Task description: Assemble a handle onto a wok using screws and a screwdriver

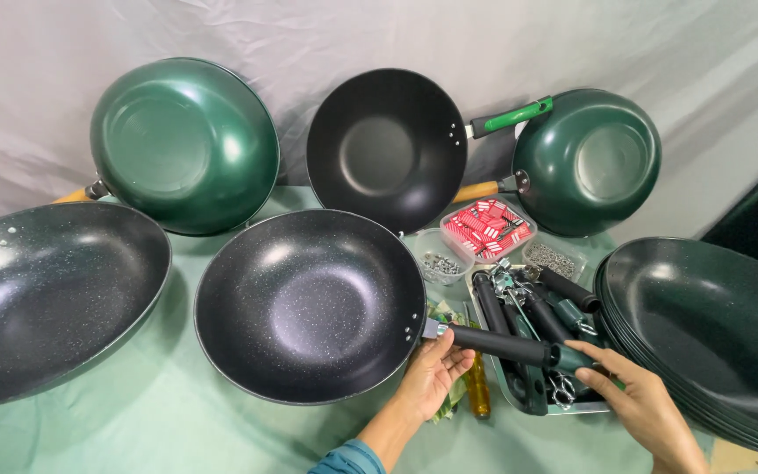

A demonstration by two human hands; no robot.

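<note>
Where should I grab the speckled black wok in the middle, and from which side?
Probably by its black handle, coming from the right. The wok sits open side up on the green cloth, and the handle juts right from the rim, over the tray of spare handles. The left hand already cups it from below near the rim bracket; the right hand is at its far end.

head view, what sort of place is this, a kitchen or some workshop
Most likely a small cookware assembly bench, not a kitchen. Many identical pans lie about, a nested stack sits at the right, a tray of loose black handles lies in front, and tubs of small metal fasteners stand behind it.
</note>
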